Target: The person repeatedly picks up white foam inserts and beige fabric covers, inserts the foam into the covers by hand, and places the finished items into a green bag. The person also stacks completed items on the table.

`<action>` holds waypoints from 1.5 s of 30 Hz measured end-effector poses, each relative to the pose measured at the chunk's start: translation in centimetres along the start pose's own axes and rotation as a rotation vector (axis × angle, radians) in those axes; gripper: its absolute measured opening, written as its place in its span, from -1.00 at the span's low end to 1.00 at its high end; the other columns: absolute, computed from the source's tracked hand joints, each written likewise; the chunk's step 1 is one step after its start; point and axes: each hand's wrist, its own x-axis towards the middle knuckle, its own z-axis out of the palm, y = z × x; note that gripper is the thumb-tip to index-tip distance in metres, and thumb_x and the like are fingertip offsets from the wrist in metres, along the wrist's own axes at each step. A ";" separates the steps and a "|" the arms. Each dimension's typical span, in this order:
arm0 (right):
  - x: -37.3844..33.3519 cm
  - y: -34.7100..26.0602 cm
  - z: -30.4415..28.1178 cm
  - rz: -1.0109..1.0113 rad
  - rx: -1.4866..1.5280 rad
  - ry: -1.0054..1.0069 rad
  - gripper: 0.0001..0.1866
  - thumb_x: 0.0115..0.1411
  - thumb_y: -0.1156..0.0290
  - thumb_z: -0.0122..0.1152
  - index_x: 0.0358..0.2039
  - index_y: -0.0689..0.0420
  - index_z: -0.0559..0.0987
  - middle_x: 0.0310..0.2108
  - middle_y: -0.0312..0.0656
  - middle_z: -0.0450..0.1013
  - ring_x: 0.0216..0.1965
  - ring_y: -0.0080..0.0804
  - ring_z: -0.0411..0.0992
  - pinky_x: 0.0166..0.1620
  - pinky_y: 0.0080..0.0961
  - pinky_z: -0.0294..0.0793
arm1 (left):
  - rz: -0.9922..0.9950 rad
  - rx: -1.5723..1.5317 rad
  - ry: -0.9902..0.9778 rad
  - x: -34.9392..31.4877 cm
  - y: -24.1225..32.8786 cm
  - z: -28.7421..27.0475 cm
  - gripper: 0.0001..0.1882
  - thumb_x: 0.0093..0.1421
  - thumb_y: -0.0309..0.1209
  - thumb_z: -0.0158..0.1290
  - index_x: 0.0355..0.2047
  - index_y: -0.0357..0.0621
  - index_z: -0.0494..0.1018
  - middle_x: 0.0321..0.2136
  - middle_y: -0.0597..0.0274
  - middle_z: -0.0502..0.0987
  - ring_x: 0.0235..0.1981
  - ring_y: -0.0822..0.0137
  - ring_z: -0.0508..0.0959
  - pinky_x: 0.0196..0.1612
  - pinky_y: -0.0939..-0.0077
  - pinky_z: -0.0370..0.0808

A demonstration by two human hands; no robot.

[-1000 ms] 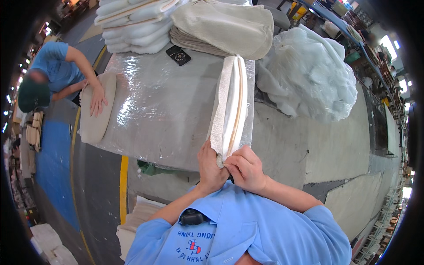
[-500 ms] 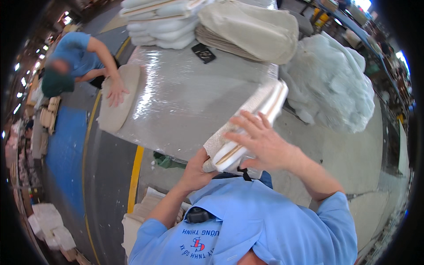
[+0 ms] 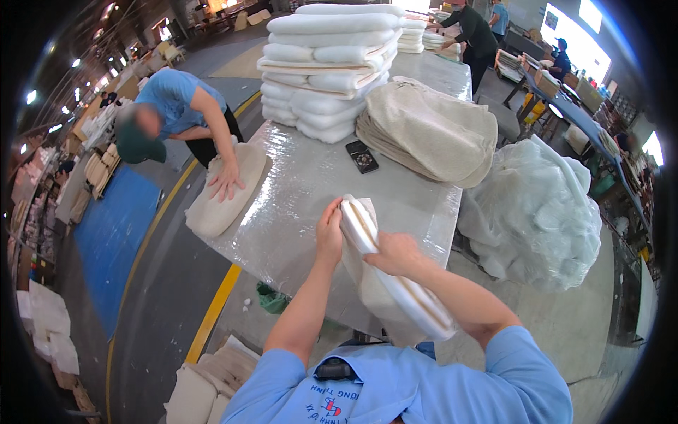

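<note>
Now, lower centre of the frame: a white cushion (image 3: 399,286) with a tan stripe lies slantwise, upper end toward mid-frame, lower end by the blue shirt (image 3: 452,374). Beige cloth (image 3: 366,279) shows along its left side. Left hand (image 3: 328,230) curled at the upper end, holding it by the edge; right hand (image 3: 395,253) closed on the right side, a little lower, holding too. Beneath, a plastic-wrapped table (image 3: 304,219). Upper centre: tall white stack of padding (image 3: 328,63); right of it, a pile of beige covers (image 3: 427,131), flat black box (image 3: 362,157) near its left end. Right of frame, a bulging clear bag (image 3: 530,212). Upper left, a co-worker (image 3: 180,102) bends over, one palm flat on a beige cushion (image 3: 219,206).
</note>
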 end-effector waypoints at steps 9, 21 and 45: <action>0.6 2.9 4.1 0.076 0.480 0.026 -0.24 0.33 -0.31 0.15 -0.06 0.30 0.63 -0.11 0.23 0.65 -0.02 0.17 0.65 0.06 -0.01 0.58 | 0.013 0.094 -0.019 3.2 -3.5 2.7 -0.66 0.42 -0.50 0.01 0.17 -0.26 0.51 -0.02 0.21 0.60 0.00 0.38 0.57 0.13 0.43 0.52; 7.1 -3.1 8.7 0.049 1.270 0.654 -0.64 0.38 0.38 0.31 0.07 0.25 0.44 -0.17 -0.22 0.46 -0.21 -0.47 0.45 -0.10 -0.44 0.51 | -0.111 0.119 0.015 4.5 -0.8 0.0 -0.64 0.38 -0.59 -0.09 0.13 -0.27 0.52 -0.04 0.18 0.63 -0.07 0.39 0.62 0.04 0.46 0.58; 20.2 5.1 -1.2 -0.030 0.877 -0.172 -0.84 0.39 0.34 0.29 -0.24 0.16 0.69 -0.34 -0.27 0.54 -0.32 -0.41 0.45 -0.28 -0.31 0.44 | -0.130 0.251 -0.053 6.0 -0.8 0.3 -0.87 0.40 -0.36 0.18 -0.14 -0.12 0.63 -0.31 0.47 0.59 -0.29 0.58 0.51 -0.18 0.58 0.47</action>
